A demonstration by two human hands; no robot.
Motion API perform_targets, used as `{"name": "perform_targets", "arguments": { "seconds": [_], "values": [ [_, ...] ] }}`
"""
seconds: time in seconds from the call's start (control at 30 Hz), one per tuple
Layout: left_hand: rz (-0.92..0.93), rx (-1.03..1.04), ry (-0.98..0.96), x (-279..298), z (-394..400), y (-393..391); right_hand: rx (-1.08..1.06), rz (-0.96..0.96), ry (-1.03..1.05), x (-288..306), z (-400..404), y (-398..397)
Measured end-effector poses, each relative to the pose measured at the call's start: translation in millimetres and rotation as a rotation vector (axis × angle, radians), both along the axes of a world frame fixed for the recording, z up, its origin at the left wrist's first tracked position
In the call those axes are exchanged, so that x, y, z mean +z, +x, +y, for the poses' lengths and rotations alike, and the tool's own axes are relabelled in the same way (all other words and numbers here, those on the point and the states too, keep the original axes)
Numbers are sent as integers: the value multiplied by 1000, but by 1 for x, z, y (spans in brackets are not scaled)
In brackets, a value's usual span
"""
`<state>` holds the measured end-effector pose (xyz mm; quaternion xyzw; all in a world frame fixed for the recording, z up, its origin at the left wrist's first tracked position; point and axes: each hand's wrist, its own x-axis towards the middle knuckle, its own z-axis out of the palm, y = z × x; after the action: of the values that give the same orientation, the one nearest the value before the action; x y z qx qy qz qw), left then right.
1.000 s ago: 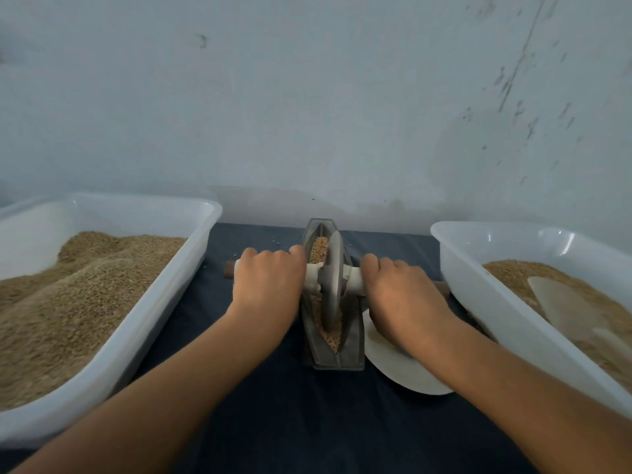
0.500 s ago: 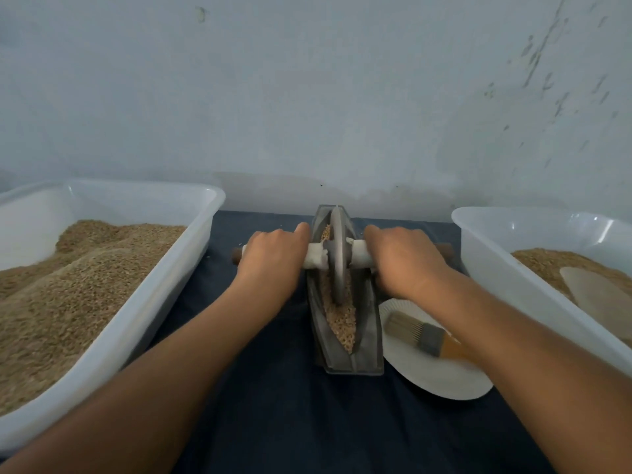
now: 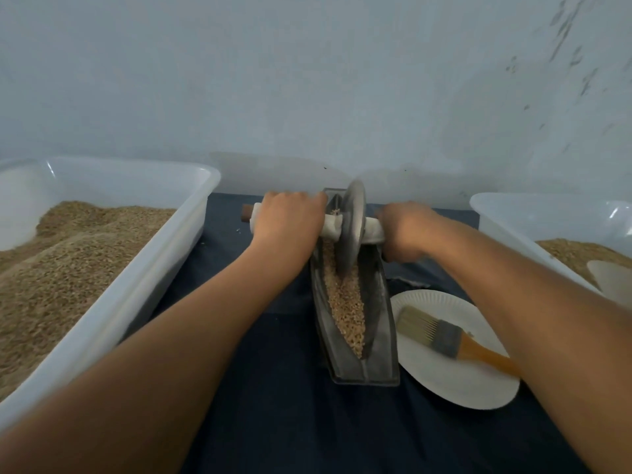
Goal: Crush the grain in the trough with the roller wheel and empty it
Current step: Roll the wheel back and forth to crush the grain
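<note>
Our left hand [image 3: 289,222] and right hand [image 3: 405,230] gripped the wheel [image 3: 352,230] handle at the trough's [image 3: 379,336] far end; overshooting might have spilled grain [image 3: 345,302].

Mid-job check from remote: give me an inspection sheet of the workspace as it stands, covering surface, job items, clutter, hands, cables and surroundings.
Surface: dark blue cloth covers the table.
Job's things: metal trough lies lengthwise between the arms, with grain along its channel. Roller wheel stands upright at the trough's far end, on a white-wrapped axle.
Clutter: paper plate right of the trough, with a brush lying on it. Left tub heaped with grain; right tub holds grain and a pale scoop-like piece.
Hands: left hand and right hand each grip the axle on either side of the wheel.
Cables: nothing seen.
Surroundings: pale, scuffed wall behind the table.
</note>
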<state>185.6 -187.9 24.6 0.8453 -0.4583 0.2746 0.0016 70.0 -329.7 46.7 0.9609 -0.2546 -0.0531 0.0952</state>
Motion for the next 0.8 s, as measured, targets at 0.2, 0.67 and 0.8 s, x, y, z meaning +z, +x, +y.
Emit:
{"name": "perform_targets", "arguments": {
  "seconds": [0.2, 0.67, 0.8],
  "values": [
    [-20, 55, 9, -6, 14, -10, 17, -134, -16, -5, 9, -14],
    [-1, 27, 66, 1, 49, -55, 138, -339, -195, -24, 46, -77],
    [-47, -9, 81, 8, 62, -61, 147, -366, -241, -29, 56, -91]
  ]
}}
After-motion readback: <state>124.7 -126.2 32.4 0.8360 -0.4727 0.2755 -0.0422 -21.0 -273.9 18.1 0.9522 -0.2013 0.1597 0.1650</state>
